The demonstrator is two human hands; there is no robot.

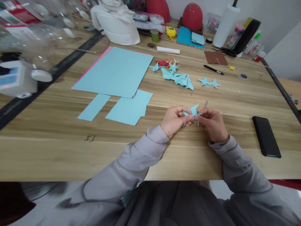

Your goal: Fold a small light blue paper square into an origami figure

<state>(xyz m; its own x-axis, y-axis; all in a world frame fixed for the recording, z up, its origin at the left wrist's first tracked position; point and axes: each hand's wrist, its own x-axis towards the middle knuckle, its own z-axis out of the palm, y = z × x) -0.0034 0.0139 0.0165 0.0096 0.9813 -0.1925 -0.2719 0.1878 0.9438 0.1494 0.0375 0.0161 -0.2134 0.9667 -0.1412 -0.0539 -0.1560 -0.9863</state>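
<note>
Folded blue paper (194, 110) sits between both hands, over the tabletop (117, 160) and back from its front edge. At far left, several clear bottles (39, 44) crowd together. Next, one large blue sheet (113, 70) covers pink paper (90, 69); one narrow strip (94, 107) and at least two overlapping smaller pieces (128, 108) lie by its near edge — a broad band of wood runs from them to the front. The left hand (172, 121) pinches the folded paper, thumb against fingers. Beyond it, folded figures (182, 79) overlap too much to count; two blue figures (209, 82) lie apart rightward. The right hand (213, 125) pinches the paper's other side. One clear container (235, 35) holds pinkish contents, too blurred to name. Farthest right — one black phone (266, 136), wood showing all around.
</note>
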